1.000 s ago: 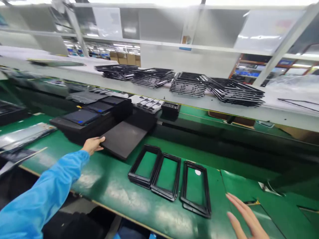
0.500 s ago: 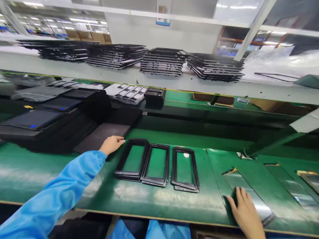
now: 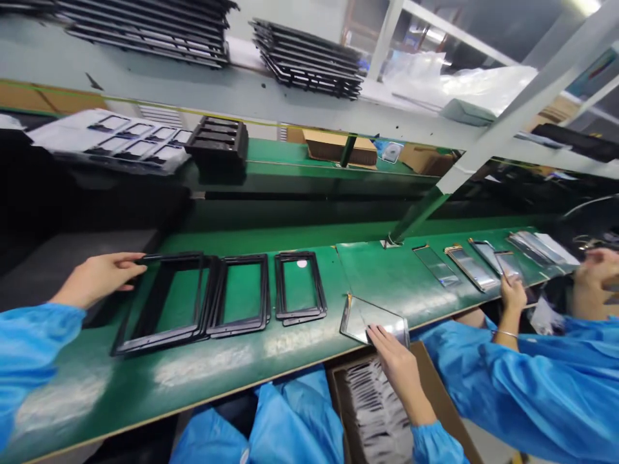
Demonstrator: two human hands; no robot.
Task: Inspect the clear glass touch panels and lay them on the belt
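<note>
At the left, my left hand point(image 3: 104, 277) pinches the upper left corner of a thin black rectangular frame point(image 3: 162, 336). This frame is slightly apart from the stack of like frames under it, tilted over them. My right hand point(image 3: 394, 361) is on a clear glass panel point(image 3: 360, 316) at the bench's front edge. Its fingers lie over the near side of the panel; the thumb is hidden. Between my hands lie two more small stacks of black frames, a middle one point(image 3: 242, 328) and a right one point(image 3: 304, 316) with a white dot showing inside it.
A co-worker's hand point(image 3: 512, 296) holds a panel on the right, beside several glass panels point(image 3: 471, 267). A green and white post point(image 3: 420, 212) rises behind the bench point(image 3: 290, 354). Below the edge stands a cardboard box point(image 3: 440, 393). Frame stacks point(image 3: 309, 61) fill the shelf above.
The view has swung right, bringing a co-worker into sight. My left hand went from the dark foam sheet to the black frame, lifting its corner. My right hand took hold of the glass panel, which has turned.
</note>
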